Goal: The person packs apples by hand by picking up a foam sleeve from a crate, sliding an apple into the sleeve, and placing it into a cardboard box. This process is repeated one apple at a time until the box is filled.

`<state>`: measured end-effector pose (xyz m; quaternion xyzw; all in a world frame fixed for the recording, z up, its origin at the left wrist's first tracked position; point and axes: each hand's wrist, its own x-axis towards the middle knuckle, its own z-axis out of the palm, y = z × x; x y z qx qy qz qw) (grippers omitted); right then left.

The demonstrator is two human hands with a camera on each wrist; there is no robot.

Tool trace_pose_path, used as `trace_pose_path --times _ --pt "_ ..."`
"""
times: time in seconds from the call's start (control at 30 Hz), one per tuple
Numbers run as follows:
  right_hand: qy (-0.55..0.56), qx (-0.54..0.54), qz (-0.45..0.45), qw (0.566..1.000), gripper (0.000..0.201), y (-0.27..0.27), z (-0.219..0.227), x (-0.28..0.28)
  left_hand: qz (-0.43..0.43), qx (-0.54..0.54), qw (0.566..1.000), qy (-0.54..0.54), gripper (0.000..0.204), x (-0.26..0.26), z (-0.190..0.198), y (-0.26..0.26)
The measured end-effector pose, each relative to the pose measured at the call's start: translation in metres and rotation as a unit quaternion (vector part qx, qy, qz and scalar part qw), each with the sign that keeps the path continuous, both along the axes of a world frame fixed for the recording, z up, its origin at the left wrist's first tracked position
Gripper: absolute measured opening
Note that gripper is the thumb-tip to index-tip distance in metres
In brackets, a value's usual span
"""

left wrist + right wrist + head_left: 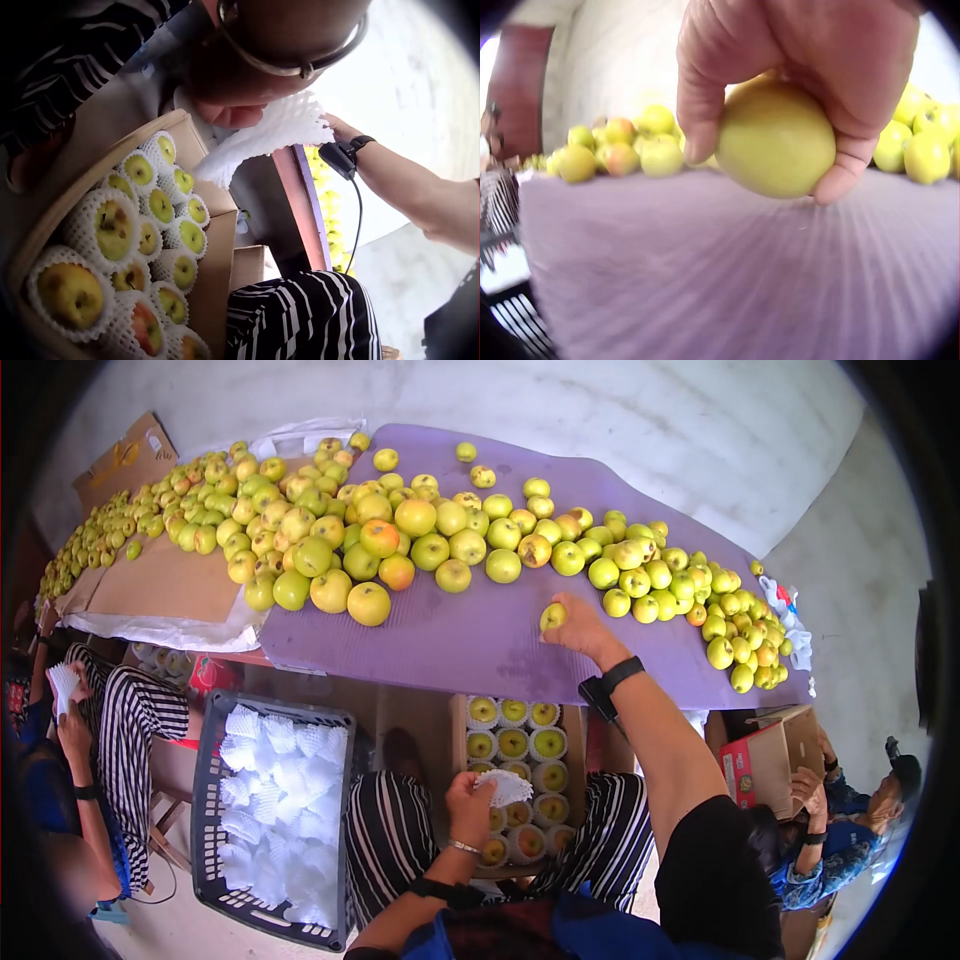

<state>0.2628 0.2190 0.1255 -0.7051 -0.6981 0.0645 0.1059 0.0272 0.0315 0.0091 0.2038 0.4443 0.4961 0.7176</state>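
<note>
Two hands occupied: right hand (578,628) grips an apple (552,617) on the purple tabletop (450,640); left hand (470,808) pinches a foam net (505,787) over the box (460,725) at 6 o'clock. Box appears mostly filled; many apples left loose.

Apples (420,530) lie heaped across the counter (470,645), thickest at its far edge. Below its near edge sits a box (515,780) of wrapped apples; a crate (270,815) of foam sleeves stands to its left.

Right hand (578,628) grips apple (552,617) on purple mat (470,640); left hand (468,808) holds foam net (505,787) over box (459,722).
</note>
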Motion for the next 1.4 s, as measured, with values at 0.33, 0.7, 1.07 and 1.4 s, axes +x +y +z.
trace_pose_path --times 0.33,0.7,1.07,1.4 --pt "0.847 -0.137 0.005 0.514 0.053 -0.172 0.022 -0.047 -0.05 -0.051 0.995 0.066 0.008 -0.002 -0.004 -0.006" --pt "0.857 -0.031 0.001 0.515 0.044 -0.242 -0.041 -0.082 -0.087 -0.066 0.988 0.108 0.01 -0.007 -0.01 -0.018" --pt "0.974 -0.049 -0.069 0.208 0.057 -0.248 -0.057 -0.073 -0.105 -0.097 0.982 0.121 0.011 -0.011 -0.018 -0.024" --pt "0.94 -0.056 -0.025 0.335 0.043 -0.257 -0.068 -0.075 -0.087 -0.087 0.986 0.114 0.012 -0.009 -0.014 -0.026"
